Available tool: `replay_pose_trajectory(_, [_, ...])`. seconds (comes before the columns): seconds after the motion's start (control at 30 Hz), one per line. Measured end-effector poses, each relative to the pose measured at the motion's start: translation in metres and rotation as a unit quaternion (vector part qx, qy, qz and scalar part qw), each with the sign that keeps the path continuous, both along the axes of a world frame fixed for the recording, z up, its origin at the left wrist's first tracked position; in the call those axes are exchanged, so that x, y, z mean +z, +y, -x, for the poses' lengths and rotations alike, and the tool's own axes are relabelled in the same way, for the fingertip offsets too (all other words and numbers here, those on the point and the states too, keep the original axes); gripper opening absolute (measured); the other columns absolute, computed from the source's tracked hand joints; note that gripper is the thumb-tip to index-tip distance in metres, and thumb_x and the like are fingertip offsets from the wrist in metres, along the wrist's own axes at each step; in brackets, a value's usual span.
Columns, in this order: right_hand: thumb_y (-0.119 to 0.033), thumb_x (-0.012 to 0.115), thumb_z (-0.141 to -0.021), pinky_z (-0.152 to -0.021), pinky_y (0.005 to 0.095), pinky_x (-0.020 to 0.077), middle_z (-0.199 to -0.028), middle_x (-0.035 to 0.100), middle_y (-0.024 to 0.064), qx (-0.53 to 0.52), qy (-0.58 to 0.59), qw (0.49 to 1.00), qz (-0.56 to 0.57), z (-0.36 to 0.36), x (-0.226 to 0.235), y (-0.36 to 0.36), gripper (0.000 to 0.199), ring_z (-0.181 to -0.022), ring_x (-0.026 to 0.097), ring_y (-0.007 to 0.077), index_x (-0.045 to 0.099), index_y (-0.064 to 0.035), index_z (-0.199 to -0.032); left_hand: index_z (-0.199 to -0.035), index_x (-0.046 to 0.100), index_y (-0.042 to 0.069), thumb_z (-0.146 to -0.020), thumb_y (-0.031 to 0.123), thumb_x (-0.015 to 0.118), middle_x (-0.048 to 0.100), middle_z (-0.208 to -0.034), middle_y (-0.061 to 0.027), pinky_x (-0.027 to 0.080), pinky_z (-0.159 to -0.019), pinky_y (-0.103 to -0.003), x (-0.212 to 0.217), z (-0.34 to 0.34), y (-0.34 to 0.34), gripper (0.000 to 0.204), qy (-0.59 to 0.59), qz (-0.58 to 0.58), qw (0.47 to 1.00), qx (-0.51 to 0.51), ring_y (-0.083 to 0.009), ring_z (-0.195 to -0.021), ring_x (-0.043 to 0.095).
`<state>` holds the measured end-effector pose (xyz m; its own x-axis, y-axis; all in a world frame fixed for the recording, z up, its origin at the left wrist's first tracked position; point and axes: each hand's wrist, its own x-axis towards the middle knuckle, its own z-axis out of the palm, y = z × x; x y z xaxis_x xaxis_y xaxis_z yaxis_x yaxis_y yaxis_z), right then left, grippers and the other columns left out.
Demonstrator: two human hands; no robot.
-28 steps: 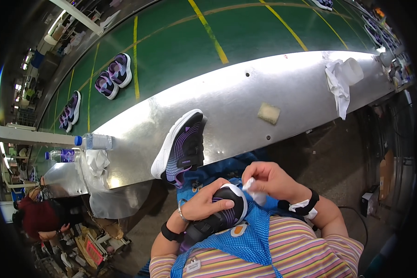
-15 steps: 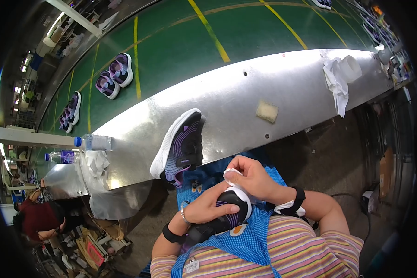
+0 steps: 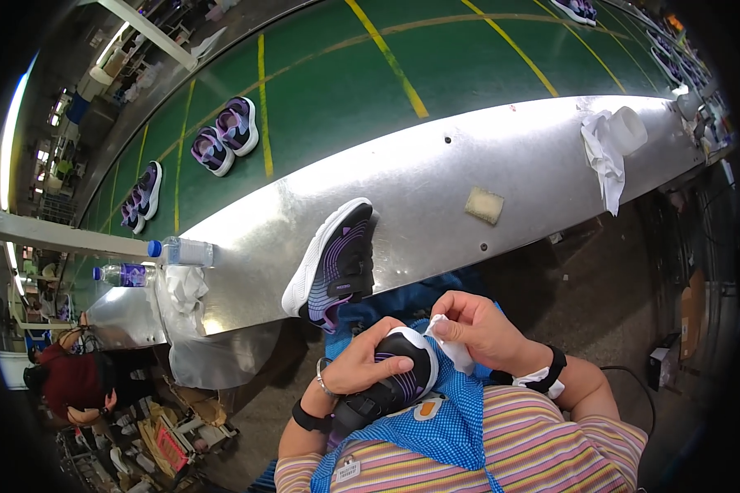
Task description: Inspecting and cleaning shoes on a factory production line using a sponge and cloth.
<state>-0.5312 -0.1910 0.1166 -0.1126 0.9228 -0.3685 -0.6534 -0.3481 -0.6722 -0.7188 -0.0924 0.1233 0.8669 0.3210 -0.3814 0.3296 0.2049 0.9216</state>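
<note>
My left hand (image 3: 363, 359) is wrapped round a black sneaker (image 3: 403, 376) with a white sole, held toe up against my blue apron (image 3: 436, 419). Between the thumb and fingers of my right hand (image 3: 487, 330) is a white cloth (image 3: 455, 349), its hanging end just beside the shoe's toe. A matching black and purple sneaker (image 3: 343, 267) lies on its side at the near edge of the metal table, a little beyond my left hand.
On the metal table (image 3: 386, 172) lie a yellowish sponge (image 3: 484, 205) and, at right, a crumpled white cloth (image 3: 604, 156). Two bottles (image 3: 187, 251) stand left. Beyond, a green conveyor belt (image 3: 321, 90) carries sneakers (image 3: 237, 126). Another person (image 3: 74, 378) is far left.
My right hand has drawn the cloth away from the shoe's toe, to the right and slightly nearer me, and more cloth hangs free. The whole view has shifted a little.
</note>
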Motion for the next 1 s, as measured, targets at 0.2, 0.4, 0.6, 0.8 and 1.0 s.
replay_pose_trajectory(0.2, [-0.012,0.061,-0.08,-0.065,0.0208,0.0423,-0.08,0.055,0.0012,0.047,-0.09,0.994,-0.052,0.004,0.003,-0.001,0.013,-0.072,0.051,0.0065,0.055,-0.0042,-0.089,-0.103,0.047,0.003,-0.076,0.027,0.064,0.052,-0.091,-0.0044,0.039,-0.078,-0.024,-0.002,0.002,-0.001,0.04,-0.015,-0.016,1.0,0.002,-0.0116,-0.086,0.049])
replay_pose_trajectory(0.4, [-0.008,0.061,-0.075,-0.064,0.0229,0.0416,-0.078,0.055,0.0052,0.067,-0.31,0.939,-0.131,0.004,0.016,0.002,0.013,-0.071,0.051,0.0094,0.055,-0.0013,-0.085,-0.102,0.046,0.004,-0.077,0.027,0.063,0.051,-0.09,-0.0035,0.039,-0.076,-0.023,-0.004,0.0,-0.003,0.038,-0.01,-0.025,0.999,-0.038,-0.0105,-0.085,0.048])
replay_pose_trajectory(0.6, [-0.011,0.061,-0.077,-0.059,0.0206,0.0401,-0.075,0.054,0.0024,0.068,-0.349,0.924,-0.139,0.01,0.009,0.013,0.013,-0.068,0.05,0.0067,0.054,-0.0015,-0.083,-0.114,0.043,0.001,-0.077,0.029,0.064,0.053,-0.1,-0.0083,0.039,-0.082,-0.028,-0.008,-0.01,-0.011,0.051,-0.074,-0.076,0.993,-0.057,-0.0155,-0.093,0.05])
replay_pose_trajectory(0.8, [-0.014,0.057,-0.081,-0.059,0.02,0.0409,-0.076,0.055,0.0003,0.024,-0.155,0.984,-0.087,-0.013,-0.001,0.018,0.015,-0.068,0.05,0.0054,0.055,-0.0008,-0.089,-0.105,0.045,0.003,-0.076,0.025,0.064,0.05,-0.095,-0.005,0.038,-0.081,-0.025,-0.007,-0.003,-0.003,0.041,-0.02,0.045,0.996,-0.068,-0.011,-0.091,0.047])
replay_pose_trajectory(1.0, [-0.004,0.06,-0.075,-0.062,0.0256,0.0414,-0.079,0.05,0.0048,0.181,-0.279,0.9,-0.281,-0.023,0.014,0.014,0.009,-0.073,0.052,0.0165,0.059,-0.0037,-0.084,-0.108,0.045,0.002,-0.076,0.026,0.064,0.05,-0.098,-0.004,0.036,-0.084,-0.024,-0.013,-0.004,0.0,0.044,-0.035,0.075,0.993,-0.089,-0.0107,-0.093,0.046])
